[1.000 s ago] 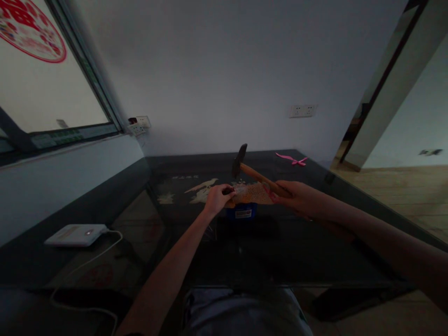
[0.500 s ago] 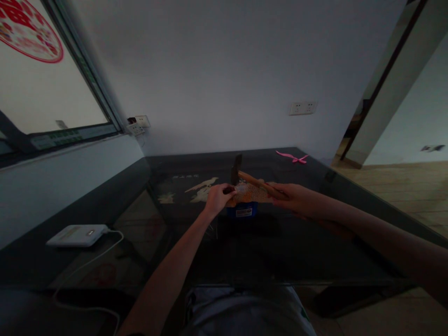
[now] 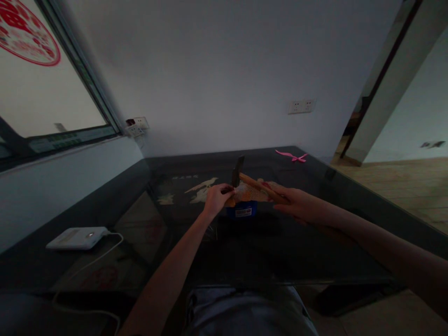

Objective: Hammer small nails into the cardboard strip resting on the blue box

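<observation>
My right hand is wrapped round the wooden handle of a hammer. The hammer's dark head stands just beyond the fingertips of my left hand. Those fingertips are pinched together at the left end of a lumpy, orange and whitish textured piece; whatever small thing may be between them is too small to make out. The textured piece rests on a blue container with a pale label. A few thin, shiny slivers lie on the table near my left wrist.
The dark glossy table runs back to a pale wall. At the left lies a white power bank with a white cable. A pink ribbon lies near the back right corner. Wall sockets sit above the table.
The hammer head has shifted very slightly to the right against my left hand. Both hands keep their hold, and the view has moved a little.
</observation>
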Demonstrator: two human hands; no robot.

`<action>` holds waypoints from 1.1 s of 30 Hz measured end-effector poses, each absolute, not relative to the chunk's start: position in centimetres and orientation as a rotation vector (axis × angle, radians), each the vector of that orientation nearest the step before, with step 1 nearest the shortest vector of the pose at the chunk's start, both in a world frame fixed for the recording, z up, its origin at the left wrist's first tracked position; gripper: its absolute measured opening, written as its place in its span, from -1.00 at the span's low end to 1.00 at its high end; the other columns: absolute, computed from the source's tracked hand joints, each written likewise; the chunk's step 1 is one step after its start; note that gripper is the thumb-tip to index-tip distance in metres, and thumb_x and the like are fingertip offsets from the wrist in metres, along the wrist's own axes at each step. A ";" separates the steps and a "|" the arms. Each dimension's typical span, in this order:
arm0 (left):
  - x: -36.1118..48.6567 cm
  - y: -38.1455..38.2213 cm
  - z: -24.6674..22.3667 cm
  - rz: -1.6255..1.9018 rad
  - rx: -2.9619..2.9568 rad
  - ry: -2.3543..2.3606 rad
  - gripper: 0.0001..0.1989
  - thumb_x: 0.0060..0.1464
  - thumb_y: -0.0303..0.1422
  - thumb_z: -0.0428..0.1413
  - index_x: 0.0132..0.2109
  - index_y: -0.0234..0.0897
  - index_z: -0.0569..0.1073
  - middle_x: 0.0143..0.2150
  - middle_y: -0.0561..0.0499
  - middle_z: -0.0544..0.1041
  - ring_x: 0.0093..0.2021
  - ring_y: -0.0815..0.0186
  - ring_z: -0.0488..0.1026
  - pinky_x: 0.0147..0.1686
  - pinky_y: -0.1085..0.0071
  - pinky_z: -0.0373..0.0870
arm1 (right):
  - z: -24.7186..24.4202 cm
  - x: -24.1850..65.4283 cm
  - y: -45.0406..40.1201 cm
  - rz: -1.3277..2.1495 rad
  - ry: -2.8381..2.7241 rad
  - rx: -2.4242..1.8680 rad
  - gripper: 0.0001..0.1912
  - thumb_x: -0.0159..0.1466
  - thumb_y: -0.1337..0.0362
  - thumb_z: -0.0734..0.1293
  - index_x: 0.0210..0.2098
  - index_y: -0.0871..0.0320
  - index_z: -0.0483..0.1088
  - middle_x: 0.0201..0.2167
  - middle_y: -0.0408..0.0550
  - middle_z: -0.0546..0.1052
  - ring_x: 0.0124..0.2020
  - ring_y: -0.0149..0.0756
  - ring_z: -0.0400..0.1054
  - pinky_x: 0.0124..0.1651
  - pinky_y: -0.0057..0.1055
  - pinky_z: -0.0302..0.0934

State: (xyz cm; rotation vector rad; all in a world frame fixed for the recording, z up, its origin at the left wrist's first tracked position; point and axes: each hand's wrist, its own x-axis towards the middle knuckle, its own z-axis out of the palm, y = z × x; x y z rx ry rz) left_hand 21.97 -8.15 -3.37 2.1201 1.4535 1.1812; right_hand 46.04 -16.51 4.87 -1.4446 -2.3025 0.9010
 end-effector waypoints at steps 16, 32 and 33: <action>20.2 -7.3 -4.2 1.257 2.104 1.274 -0.87 -0.02 -0.37 0.13 -0.30 -0.30 0.52 -0.33 -0.02 0.56 -0.32 0.31 0.49 -0.27 0.41 0.40 | 5.1 45.5 -16.3 0.890 -2.294 -1.364 -0.57 0.20 0.28 0.22 0.06 0.25 0.20 -0.61 -0.25 0.28 -0.75 -0.54 0.17 -0.73 -0.59 0.08; 20.2 -7.1 -4.3 1.215 2.101 1.382 -0.85 -0.03 -0.33 0.14 -0.34 -0.33 0.52 -0.37 -0.03 0.56 -0.35 0.31 0.47 -0.32 0.43 0.34 | 5.8 44.4 -16.3 0.816 -2.395 -1.356 -0.62 0.19 0.33 0.18 0.01 0.26 0.24 -0.52 -0.15 0.36 -0.71 -0.53 0.17 -0.70 -0.59 0.06; 20.2 -7.1 -4.3 1.200 2.098 1.398 -0.83 -0.03 -0.30 0.14 -0.34 -0.34 0.52 -0.38 -0.03 0.56 -0.37 0.30 0.47 -0.33 0.42 0.34 | 5.8 44.4 -16.3 0.804 -2.403 -1.362 -0.62 0.19 0.34 0.19 0.00 0.26 0.24 -0.51 -0.14 0.37 -0.71 -0.53 0.17 -0.70 -0.58 0.06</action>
